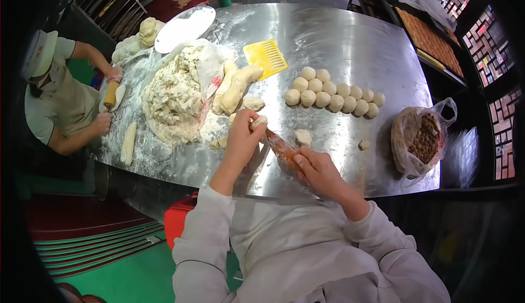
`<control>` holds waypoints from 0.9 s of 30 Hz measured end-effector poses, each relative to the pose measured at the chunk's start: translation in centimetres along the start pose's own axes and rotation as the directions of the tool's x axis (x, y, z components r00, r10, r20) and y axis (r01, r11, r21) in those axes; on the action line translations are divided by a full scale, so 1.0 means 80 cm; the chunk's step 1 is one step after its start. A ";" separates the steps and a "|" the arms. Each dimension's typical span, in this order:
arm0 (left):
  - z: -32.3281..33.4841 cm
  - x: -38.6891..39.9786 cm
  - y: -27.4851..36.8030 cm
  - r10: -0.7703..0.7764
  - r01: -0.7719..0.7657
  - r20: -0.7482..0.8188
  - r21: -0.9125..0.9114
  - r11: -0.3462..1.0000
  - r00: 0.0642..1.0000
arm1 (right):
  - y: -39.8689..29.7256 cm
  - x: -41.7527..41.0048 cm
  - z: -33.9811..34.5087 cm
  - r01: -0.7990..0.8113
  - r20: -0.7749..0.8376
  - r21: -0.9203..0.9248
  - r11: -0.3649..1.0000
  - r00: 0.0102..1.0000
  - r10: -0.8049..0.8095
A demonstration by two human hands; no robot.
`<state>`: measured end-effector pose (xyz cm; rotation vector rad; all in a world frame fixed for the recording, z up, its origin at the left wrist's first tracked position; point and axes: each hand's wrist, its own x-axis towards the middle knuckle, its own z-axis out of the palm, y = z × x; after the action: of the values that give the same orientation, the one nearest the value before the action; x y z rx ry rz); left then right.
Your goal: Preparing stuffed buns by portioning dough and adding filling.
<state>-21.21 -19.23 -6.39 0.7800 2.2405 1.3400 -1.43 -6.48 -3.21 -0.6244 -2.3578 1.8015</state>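
Observation:
My left hand (242, 137) pinches a small lump of dough (259, 121) between thumb and fingers. In my right hand (318, 169) is a flour-smeared, reddish-brown wooden tool (282, 146); its far end reaches the dough lump, and I cannot tell whether it touches. A loose dough piece (303, 137) lies just beyond the tool, and a smaller scrap (364, 144) sits farther right. Past my left hand are a short dough piece (253, 103) and thick dough rolls (240, 87). Several round dough balls (329, 87) stand in close rows at the middle right of the steel table.
A yellow slotted scraper (266, 59) lies beyond the rolls. Left of it are a large rough dough mass (174, 94) and a white basin (185, 29). A plastic bag of brown filling (424, 139) stands at right. At far left, a co-worker (67, 85) holds a rolling pin (110, 94).

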 end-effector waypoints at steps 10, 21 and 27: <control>-0.036 -0.085 0.006 0.238 -0.283 0.161 0.389 0.877 0.958 | -0.020 0.029 0.016 0.022 0.123 -0.060 0.998 0.992 -0.014; 0.014 -0.089 -0.049 0.485 -0.488 0.102 0.347 0.801 0.869 | -0.083 0.170 0.129 0.634 0.405 -0.686 0.357 0.740 -0.538; -0.034 -0.139 -0.056 0.194 -0.197 0.039 0.301 0.933 0.980 | -0.072 0.242 0.161 0.695 0.584 -0.719 0.006 0.609 -0.537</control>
<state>-15.56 -29.90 -8.46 1.1400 2.4480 1.0805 -24.77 -11.84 -4.64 0.5983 -2.8212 -0.0591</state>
